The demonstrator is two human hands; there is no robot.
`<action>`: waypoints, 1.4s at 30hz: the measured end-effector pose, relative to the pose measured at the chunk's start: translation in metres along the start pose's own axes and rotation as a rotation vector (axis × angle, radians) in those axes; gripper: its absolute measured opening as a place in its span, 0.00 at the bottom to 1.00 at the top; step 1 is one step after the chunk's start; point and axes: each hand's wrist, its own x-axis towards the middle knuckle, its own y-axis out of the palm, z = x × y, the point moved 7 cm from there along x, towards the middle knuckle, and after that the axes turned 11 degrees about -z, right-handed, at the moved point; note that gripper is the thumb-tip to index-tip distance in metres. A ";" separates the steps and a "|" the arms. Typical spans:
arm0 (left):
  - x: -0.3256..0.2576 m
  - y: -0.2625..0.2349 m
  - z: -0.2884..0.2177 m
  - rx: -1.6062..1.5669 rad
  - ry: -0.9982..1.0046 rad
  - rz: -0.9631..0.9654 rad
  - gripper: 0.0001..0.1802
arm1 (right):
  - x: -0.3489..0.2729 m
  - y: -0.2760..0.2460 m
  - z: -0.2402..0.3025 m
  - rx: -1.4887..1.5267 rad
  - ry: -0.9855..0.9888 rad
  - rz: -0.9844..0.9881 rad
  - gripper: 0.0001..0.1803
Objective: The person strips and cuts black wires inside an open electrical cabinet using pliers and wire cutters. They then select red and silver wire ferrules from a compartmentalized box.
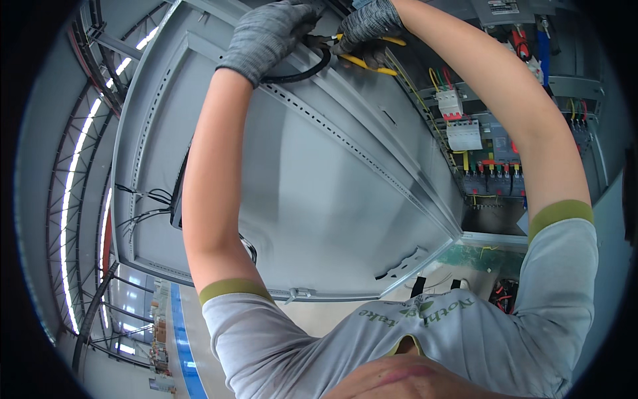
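High at the top of the view, my left hand (262, 41), in a grey knit glove, is closed around a black cable bundle (300, 76) that curves down below it. To its right, my right hand (372, 28), gloved the same way, grips yellow-handled pliers (362, 64). Their jaws point left, toward the cable and my left fingers; whether they touch the cable I cannot tell. Both hands are raised by the upper hinge-side edge of a grey cabinet door (299, 173). My left fingertips are partly hidden.
On the right, the open cabinet holds white breakers (463, 135), a row of coloured terminals (493, 179) and thin wires. A slotted rail (345, 136) crosses the door. Loose black wires (149, 196) hang at the door's left. A dark bag (505, 294) lies on the floor.
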 end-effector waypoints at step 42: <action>-0.040 -0.037 0.017 -0.309 -0.186 -0.449 0.08 | 0.012 0.008 -0.014 0.307 -0.347 -0.217 0.23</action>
